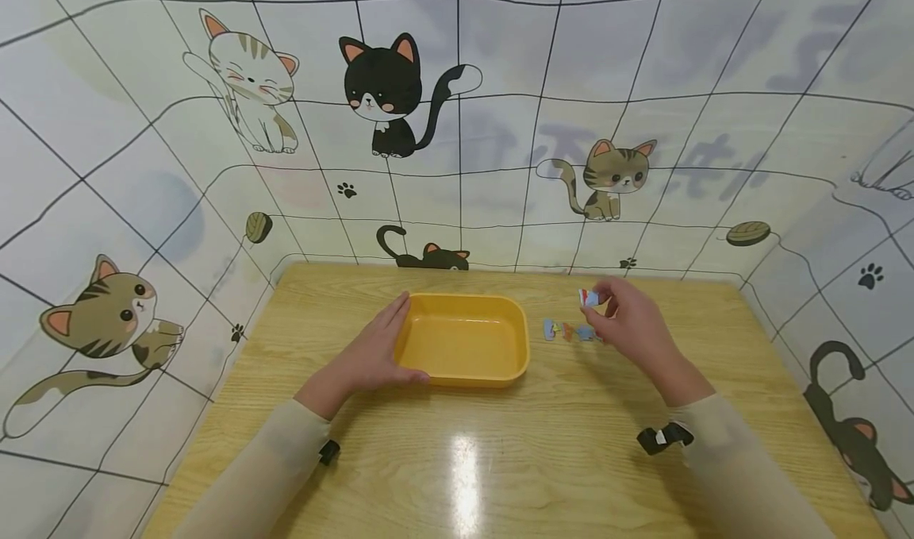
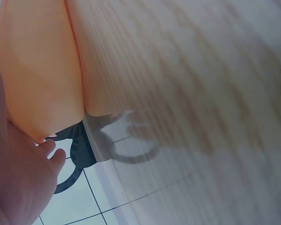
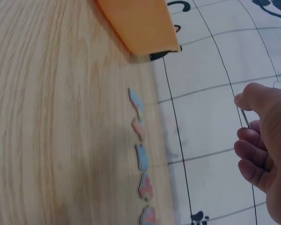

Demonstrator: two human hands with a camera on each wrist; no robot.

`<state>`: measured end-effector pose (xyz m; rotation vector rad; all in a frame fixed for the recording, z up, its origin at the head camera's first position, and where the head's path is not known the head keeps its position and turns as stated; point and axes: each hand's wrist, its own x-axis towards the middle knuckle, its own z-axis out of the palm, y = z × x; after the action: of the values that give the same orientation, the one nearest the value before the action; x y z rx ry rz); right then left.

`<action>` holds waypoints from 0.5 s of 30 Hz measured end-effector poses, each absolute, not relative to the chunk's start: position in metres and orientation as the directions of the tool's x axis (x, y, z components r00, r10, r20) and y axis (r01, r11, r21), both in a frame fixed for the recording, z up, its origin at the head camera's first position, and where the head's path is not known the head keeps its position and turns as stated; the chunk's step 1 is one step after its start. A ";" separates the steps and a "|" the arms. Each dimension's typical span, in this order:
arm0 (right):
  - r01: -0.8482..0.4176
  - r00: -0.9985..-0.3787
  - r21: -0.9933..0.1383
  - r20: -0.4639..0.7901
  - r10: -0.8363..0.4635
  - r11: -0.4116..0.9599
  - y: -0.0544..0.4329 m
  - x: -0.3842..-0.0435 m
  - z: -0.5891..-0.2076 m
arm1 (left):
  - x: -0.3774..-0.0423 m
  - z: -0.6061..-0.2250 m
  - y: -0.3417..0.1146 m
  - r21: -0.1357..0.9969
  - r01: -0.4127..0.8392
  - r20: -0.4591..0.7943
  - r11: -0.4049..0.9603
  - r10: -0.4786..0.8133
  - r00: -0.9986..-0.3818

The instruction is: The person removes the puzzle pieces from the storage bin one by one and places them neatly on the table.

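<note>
My left hand [image 1: 374, 348] rests against the left side of a yellow plastic tray [image 1: 464, 380], its fingers straight along the wall and the thumb at the front rim. The left wrist view shows that hand [image 2: 18, 183] beside the tray's outer wall [image 2: 42, 70]. With thumb and fingertips, my right hand [image 1: 631, 321] pinches a small red, white and blue jigsaw piece [image 1: 588, 298] above the table. That piece [image 3: 245, 118] appears edge-on in the right wrist view. Below it, several flat coloured jigsaw pieces [image 1: 548, 329] lie in a row right of the tray.
The light wooden table [image 1: 400, 460] meets cat-printed, grid-lined walls [image 1: 493, 142] at the back and both sides. In the right wrist view the row of pieces [image 3: 142, 157] runs along near the table's back edge. A black band [image 1: 664, 438] is on the right wrist.
</note>
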<state>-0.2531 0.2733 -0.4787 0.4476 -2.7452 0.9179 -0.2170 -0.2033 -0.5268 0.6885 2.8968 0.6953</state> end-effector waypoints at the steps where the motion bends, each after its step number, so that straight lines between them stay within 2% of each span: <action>1: -0.343 -0.932 -0.536 0.294 -0.210 0.772 0.277 -0.253 -0.480 | -0.217 -0.527 -0.203 0.448 0.409 0.025 0.795 0.446 -0.895; 15: -0.237 -0.961 -0.514 0.246 -0.122 0.824 0.328 -0.242 -0.496 | -0.217 -0.524 -0.202 0.446 0.405 0.016 0.798 0.445 -0.895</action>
<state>-0.2417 0.3278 -0.4960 0.2790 -2.8043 0.8296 -0.2168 -0.2023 -0.5238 0.6859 2.8935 0.6876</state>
